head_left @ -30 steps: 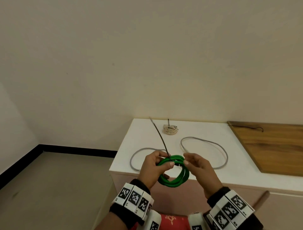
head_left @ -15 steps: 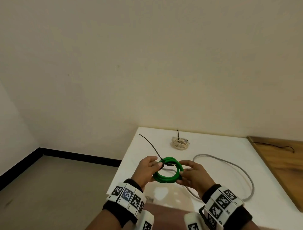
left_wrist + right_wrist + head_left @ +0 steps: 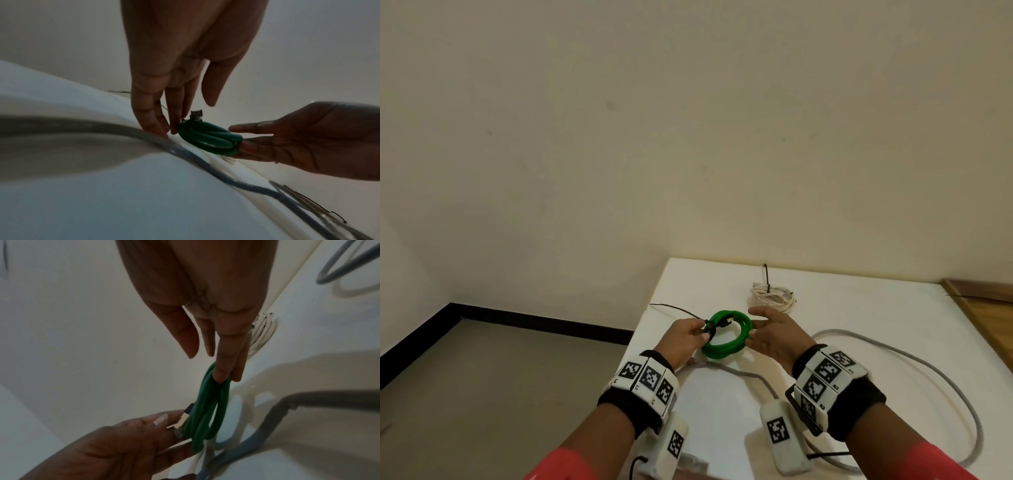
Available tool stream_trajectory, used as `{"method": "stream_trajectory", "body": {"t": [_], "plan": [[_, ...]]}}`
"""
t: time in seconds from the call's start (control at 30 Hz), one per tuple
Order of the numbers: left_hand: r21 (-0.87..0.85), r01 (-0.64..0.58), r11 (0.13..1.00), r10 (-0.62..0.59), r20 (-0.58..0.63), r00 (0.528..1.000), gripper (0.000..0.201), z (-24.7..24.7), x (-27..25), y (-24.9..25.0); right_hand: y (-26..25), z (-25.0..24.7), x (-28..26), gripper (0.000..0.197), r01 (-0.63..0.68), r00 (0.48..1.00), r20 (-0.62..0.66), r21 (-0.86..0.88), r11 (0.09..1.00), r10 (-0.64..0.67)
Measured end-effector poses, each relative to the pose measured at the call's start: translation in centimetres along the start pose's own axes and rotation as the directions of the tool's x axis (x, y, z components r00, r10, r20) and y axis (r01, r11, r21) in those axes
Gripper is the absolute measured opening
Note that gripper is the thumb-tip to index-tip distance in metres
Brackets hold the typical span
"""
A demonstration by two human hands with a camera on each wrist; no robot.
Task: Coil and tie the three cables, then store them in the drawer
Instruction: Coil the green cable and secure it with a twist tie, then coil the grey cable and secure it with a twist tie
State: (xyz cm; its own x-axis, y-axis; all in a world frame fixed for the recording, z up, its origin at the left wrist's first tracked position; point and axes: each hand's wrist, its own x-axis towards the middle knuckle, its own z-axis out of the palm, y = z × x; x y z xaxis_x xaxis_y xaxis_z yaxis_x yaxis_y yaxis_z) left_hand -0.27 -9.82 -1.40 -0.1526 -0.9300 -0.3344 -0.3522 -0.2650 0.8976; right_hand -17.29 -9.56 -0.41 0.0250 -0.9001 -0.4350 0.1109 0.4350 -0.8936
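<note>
A green cable (image 3: 727, 334) is coiled and bound with a black zip tie whose thin tail (image 3: 674, 308) sticks out to the left. It is tilted just above the white tabletop (image 3: 859, 308). My left hand (image 3: 703, 334) pinches the coil at the tie and connector (image 3: 182, 421). My right hand (image 3: 751, 329) has straight fingers touching the coil's right side (image 3: 230, 142). A white cable (image 3: 772, 296), coiled and tied, lies just behind. A loose grey cable (image 3: 914, 359) loops across the table under and to the right of my hands.
A wooden board (image 3: 993, 308) lies at the table's far right edge. The table's left edge drops to the floor right beside my left hand. The wall stands close behind the table.
Both hands have carried the green coil forward and down over the table. The right hand's fingers have straightened from a pinch to a light touch.
</note>
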Motion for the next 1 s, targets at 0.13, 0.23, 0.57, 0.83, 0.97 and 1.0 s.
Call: {"method": "stream_trajectory", "body": {"t": [0.13, 0.23, 0.57, 0.83, 0.97, 1.0], "plan": [[0.028, 0.008, 1.0, -0.008, -0.01, 1.0, 0.042, -0.1, 0.3, 0.0, 0.6, -0.4, 0.2, 0.049, -0.007, 1.0, 0.006, -0.027, 1.0, 0.007], [0.12, -0.039, 0.992, 0.05, -0.091, 0.995, 0.037, -0.8, -0.5, -0.1, 0.8, -1.2, -0.9, 0.043, 0.023, 0.997, -0.063, -0.193, 0.981, -0.036], [0.677, 0.244, 0.694, -0.161, -0.184, 0.97, 0.059, -0.8, -7.6, -4.1, 3.8, -1.9, -9.8, 0.028, 0.101, 0.995, 0.05, -0.492, 0.865, -0.087], [0.628, 0.134, 0.767, -0.057, -0.142, 0.988, 0.026, 0.7, -12.2, -3.6, 5.5, -1.4, -17.3, 0.019, 0.119, 0.983, 0.185, -0.572, 0.811, -0.013], [0.485, 0.081, 0.871, -0.055, -0.068, 0.996, 0.043, 1.0, -13.3, -3.3, 6.4, -1.2, -19.2, 0.025, 0.121, 0.984, 0.175, -0.568, 0.814, -0.024], [0.521, 0.067, 0.851, -0.061, -0.028, 0.998, 0.044, 1.1, -13.5, -3.1, 6.6, -1.0, -19.5, 0.026, 0.119, 0.983, 0.181, -0.567, 0.815, -0.018]]}}
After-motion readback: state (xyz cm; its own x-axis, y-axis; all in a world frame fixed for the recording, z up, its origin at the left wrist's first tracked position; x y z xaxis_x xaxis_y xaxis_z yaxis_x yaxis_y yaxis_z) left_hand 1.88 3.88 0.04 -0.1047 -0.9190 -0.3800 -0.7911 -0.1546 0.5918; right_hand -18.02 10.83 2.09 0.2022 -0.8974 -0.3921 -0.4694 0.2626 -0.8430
